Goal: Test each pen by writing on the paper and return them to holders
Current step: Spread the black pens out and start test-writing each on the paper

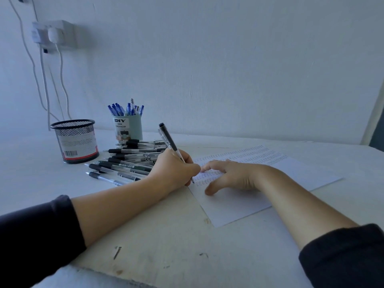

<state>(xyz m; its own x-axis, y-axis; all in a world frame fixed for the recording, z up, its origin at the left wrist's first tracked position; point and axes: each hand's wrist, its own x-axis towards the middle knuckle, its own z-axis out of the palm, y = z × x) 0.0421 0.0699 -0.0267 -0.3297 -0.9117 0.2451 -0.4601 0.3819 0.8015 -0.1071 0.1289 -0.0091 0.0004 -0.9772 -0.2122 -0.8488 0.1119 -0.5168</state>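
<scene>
Test stroke | left hand (176,169) pinches black pen (171,143), mid-frame | right hand (230,175) flat, steadying paper (239,204) | we'd keep strokes short, light.

Pale wall (228,59); white table (166,235)

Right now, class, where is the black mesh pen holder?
In the head view, the black mesh pen holder stands far left on the table, left of the green holder of blue pens and behind the pile of black pens.
</scene>
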